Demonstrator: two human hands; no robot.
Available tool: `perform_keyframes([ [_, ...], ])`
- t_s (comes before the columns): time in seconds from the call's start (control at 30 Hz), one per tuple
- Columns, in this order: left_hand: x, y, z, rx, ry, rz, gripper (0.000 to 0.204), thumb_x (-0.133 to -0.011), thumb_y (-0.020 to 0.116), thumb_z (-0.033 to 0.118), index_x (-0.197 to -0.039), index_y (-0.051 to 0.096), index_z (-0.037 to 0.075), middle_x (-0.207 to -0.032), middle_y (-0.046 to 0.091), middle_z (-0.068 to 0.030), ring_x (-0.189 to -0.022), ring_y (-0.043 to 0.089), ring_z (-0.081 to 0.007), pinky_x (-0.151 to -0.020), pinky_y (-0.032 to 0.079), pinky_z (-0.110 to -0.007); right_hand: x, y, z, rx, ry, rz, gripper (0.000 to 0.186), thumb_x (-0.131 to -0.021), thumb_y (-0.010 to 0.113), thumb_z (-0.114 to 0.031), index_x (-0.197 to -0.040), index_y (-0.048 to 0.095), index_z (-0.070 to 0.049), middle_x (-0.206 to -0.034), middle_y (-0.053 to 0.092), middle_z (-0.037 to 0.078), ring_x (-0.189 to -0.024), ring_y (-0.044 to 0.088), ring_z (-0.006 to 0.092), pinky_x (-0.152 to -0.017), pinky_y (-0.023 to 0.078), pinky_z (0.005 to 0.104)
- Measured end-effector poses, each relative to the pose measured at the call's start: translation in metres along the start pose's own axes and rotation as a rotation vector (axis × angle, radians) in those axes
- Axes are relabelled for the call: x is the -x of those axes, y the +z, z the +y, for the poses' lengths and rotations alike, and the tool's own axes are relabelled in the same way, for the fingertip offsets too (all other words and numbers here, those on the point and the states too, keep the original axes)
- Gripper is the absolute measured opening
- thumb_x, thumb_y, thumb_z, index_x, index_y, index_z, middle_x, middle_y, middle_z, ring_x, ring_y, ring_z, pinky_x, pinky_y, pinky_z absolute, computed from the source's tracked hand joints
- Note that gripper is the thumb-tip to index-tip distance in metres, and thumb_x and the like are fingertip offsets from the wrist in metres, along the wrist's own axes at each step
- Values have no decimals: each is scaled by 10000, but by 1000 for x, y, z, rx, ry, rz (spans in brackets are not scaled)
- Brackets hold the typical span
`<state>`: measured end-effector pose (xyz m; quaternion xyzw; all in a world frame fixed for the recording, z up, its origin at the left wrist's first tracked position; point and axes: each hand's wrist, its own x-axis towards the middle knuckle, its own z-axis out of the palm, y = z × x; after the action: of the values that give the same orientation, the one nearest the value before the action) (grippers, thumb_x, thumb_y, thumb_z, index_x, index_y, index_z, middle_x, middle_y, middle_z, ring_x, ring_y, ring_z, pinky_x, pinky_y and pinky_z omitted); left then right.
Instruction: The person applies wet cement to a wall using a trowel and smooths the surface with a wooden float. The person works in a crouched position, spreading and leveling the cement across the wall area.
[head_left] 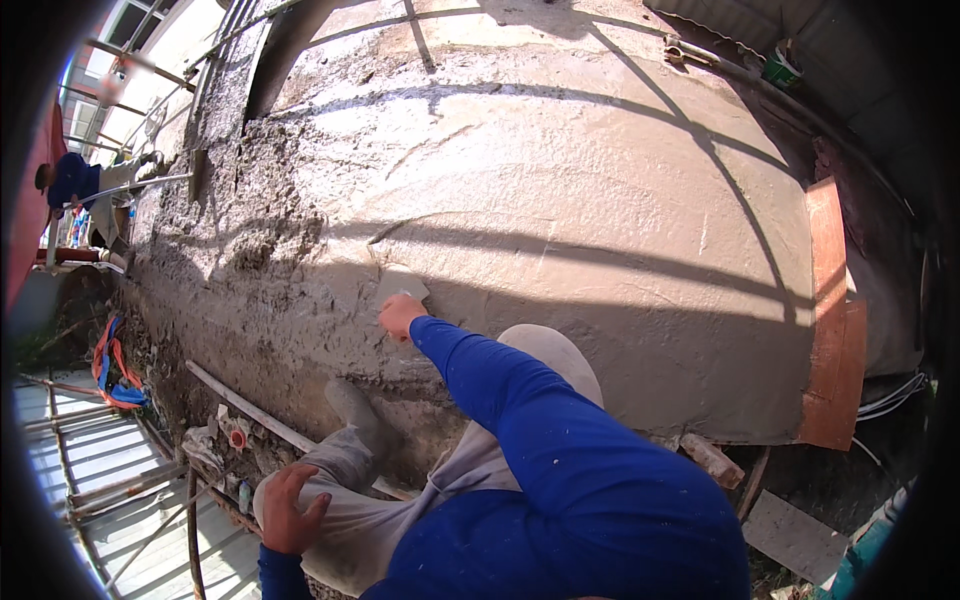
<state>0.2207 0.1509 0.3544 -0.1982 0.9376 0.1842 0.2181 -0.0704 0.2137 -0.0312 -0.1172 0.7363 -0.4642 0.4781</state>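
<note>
A: What fills the frame?
B: Wet concrete (600, 215), smooth to the right, rough to the left. A worker in a blue top (600, 480) and pale trousers (345, 530) is at its near edge; an orange-brown board (828, 330) borders the right end.

A: And the trowel (405, 281)?
B: On the concrete's shaded near part. It looks light, thin and stiff, probably slick where wet, best held by its handle, which is hidden. The concrete itself should be heavy but soft.

A: The hands?
B: The right hand (401, 316) appears curled tight around the trowel's handle. The left hand (292, 510) rests on the trousers near the knee, fingers loosely parted, nothing visible in it.
</note>
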Motion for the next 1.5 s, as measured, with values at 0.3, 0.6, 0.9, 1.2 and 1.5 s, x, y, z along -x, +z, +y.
perform_keyframes([
  [0.3,26,23,-103,35,-24,572,458,-850,691,303,-1232,684,50,-1369,630,-204,-1274,564,-417,-1140,386,-536,7,-31,19,-130,22,94,636,-830,714,-138,-1445,590,-30,-1025,758,252,-787,752,351,-664,583,446],
  [0.6,12,9,-112,46,5,614,446,-793,712,258,-1189,694,53,-1345,651,-179,-1253,578,-416,-1117,406,-541,62,-57,-39,313,-39,116,729,-873,699,-177,-1541,465,-6,-1087,737,287,-990,736,408,-817,584,467],
  [0.9,37,14,-107,59,-128,630,429,-761,713,275,-1124,705,46,-1311,660,-196,-1227,587,-433,-1109,407,-547,46,-35,-45,434,-108,268,693,-841,685,-184,-1494,507,-38,-1308,689,270,-1231,656,446,-1072,509,493],
  [1.2,72,34,-109,100,-236,695,422,-789,694,313,-1115,703,45,-1316,652,-207,-1218,587,-440,-1090,412,-558,30,-12,-51,317,-430,498,669,-834,679,-113,-1476,506,-33,-1317,659,259,-1203,653,447,-1053,513,502],
  [1.5,77,39,-110,111,-231,699,409,-807,702,326,-1110,703,51,-1312,651,-199,-1209,590,-434,-1085,416,-548,-22,-13,50,141,-37,239,454,-853,745,-200,-1219,592,21,-1051,699,272,-989,700,444,-861,537,501],
])
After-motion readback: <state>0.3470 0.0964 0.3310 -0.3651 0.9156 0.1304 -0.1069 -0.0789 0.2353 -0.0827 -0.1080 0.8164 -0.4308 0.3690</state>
